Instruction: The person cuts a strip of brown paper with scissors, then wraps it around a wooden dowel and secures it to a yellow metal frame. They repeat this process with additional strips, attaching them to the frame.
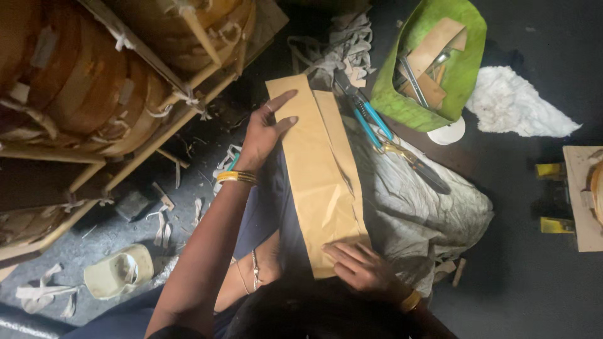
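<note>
Left hand lies spread, fingers flat on the far end of a tan leather strip. Right hand presses open-palmed on its near end. The strip lies across a grey cloth, beside blue-handled pliers.

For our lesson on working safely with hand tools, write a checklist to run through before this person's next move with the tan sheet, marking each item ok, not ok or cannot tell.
1. Left hand flat on the far end of the tan sheet: ok.
2. Right hand pressing the near end: ok.
3. Sheet lying flat, without curl: ok, though a second strip overlaps its right edge.
4. Scissors close by on the grey cloth: ok, untouched.
5. Scissor blades shut: cannot tell.
6. Floor free of scraps: not ok.
</note>
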